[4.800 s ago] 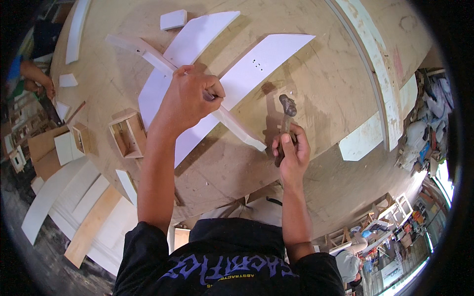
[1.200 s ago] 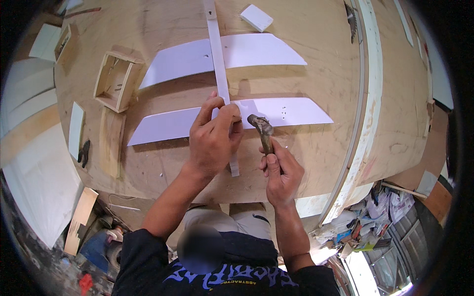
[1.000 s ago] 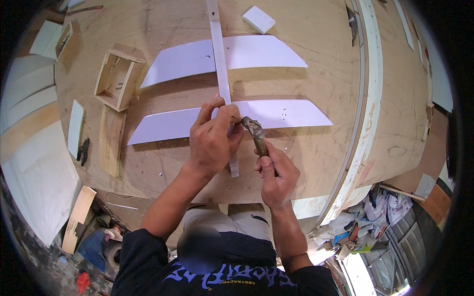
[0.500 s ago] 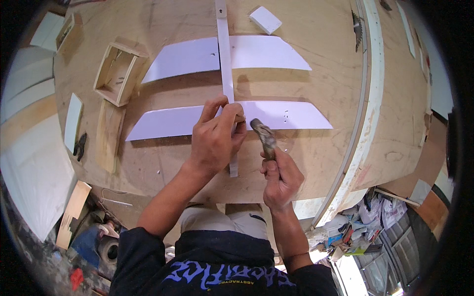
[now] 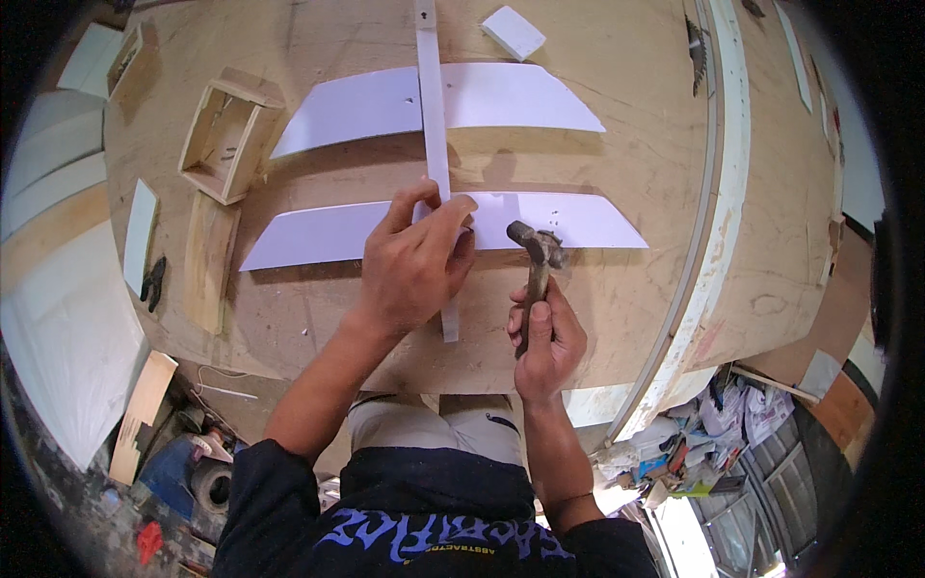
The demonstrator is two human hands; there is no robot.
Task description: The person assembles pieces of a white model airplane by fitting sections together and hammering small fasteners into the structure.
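Note:
My right hand (image 5: 549,339) grips a hammer (image 5: 536,270) by its handle, the metal head raised to the right of my left hand. My left hand (image 5: 412,268) is closed, fingers bent and pinched together over the place where a long white strip (image 5: 433,116) crosses the lower white panel (image 5: 568,220). What the fingertips hold, if anything, is hidden. The strip runs from the far side of the table toward me. Farther off it also crosses an upper white panel (image 5: 511,96). Several small bits lie on the right part of the lower panel.
To the left stand a wooden box (image 5: 220,144) with small pieces inside, a wooden board (image 5: 212,265), a white narrow piece (image 5: 141,231) and dark pliers (image 5: 153,283). A small white block (image 5: 513,33) lies at the back. A long rail (image 5: 727,193) borders the right, near a saw blade (image 5: 696,53).
The hammer head has swung right, away from my left hand, and its handle now shows more upright. My left hand keeps its pinch at the crossing. The whole view has shifted slightly.

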